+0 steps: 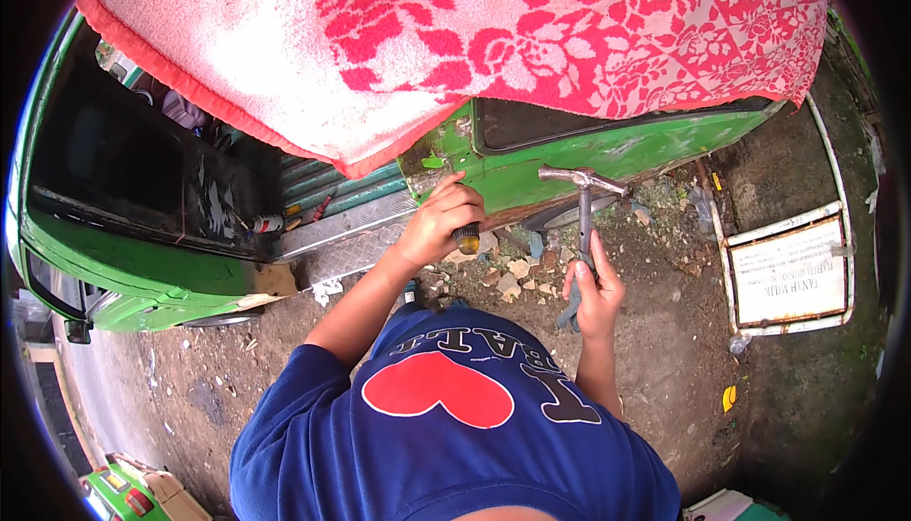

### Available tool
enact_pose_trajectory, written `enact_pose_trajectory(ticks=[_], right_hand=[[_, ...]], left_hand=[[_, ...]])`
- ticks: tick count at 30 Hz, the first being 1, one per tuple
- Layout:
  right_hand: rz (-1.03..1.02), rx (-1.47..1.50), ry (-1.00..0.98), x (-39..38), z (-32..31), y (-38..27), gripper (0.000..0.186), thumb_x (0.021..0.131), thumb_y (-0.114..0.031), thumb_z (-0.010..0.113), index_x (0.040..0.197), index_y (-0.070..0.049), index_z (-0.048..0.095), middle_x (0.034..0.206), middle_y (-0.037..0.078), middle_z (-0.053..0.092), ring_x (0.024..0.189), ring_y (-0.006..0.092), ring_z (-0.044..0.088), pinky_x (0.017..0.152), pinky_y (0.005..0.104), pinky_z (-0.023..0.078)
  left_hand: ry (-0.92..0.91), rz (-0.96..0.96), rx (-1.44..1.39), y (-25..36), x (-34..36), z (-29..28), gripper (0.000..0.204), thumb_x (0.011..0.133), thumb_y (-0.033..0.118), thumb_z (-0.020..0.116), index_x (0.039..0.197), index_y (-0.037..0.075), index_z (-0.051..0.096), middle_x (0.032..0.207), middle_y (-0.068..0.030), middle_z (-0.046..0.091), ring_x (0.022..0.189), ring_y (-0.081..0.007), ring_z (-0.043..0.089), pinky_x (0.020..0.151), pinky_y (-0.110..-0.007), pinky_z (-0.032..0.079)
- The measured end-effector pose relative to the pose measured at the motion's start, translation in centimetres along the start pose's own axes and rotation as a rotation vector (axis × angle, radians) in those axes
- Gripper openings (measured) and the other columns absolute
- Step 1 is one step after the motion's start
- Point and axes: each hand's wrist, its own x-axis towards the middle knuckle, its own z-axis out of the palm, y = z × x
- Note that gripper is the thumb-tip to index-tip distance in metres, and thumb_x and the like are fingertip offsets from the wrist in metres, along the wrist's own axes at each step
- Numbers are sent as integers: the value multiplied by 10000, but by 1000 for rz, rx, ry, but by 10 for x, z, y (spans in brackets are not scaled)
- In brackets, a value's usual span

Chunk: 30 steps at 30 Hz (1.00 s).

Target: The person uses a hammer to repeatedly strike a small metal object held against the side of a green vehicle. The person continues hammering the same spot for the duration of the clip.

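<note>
My left hand [438, 225] is closed round a tool with a rounded dark and amber handle [466, 239], probably a screwdriver. Its far end is mostly hidden by my fingers, which are beside the scraped corner of a green vehicle panel [531, 168]. In my right hand [598, 288] is a hammer [585, 200], gripped by its handle with the metal head raised close to the panel's lower edge. A gap separates the two hands. Over the top of the vehicle lies a red and pink flowered blanket [455, 42].
An open green door [142, 279] stands at the left, beside a ridged metal floor and sill [346, 241]. Broken chips [512, 279] litter the ground below the panel. At right stands a white framed sign [790, 269]; a yellow scrap [729, 398] lies nearby.
</note>
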Motion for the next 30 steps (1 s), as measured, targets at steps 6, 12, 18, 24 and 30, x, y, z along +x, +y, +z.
enact_pose_trajectory(ticks=[6,12,18,24,30], right_hand=[[0,-5,-1,-1,2,0,480,961,-19,545,1430,-3,443,773,29,579,615,82,528,539,231,445],[-30,-21,-8,-1,1,0,484,962,-33,551,1431,4,437,773,31,581,607,84,525,535,227,441],[-15,-6,-3,-1,1,-1,489,962,-35,549,1434,8,430,770,31,580,604,84,526,534,226,441],[5,1,-2,1,3,0,475,952,-10,551,1417,8,456,770,33,589,600,85,529,538,233,449],[-124,-80,-54,5,15,-18,473,925,20,574,1391,-15,504,788,66,624,608,98,549,553,245,468]], left_hand=[[47,30,41,-1,4,1,241,713,34,776,863,93,597,849,-39,580,846,-241,608,981,-492,442],[61,26,39,-2,3,4,237,727,30,794,843,85,595,838,-39,579,820,-236,607,949,-479,458],[70,7,15,-4,2,4,261,663,54,763,890,94,642,888,-59,596,902,-279,600,939,-450,450],[100,-9,34,-3,10,5,259,656,40,758,867,95,618,862,-49,597,871,-272,602,843,-414,450],[132,-111,-8,-7,36,3,257,670,30,741,866,79,582,827,-71,603,817,-288,609,774,-390,444]])
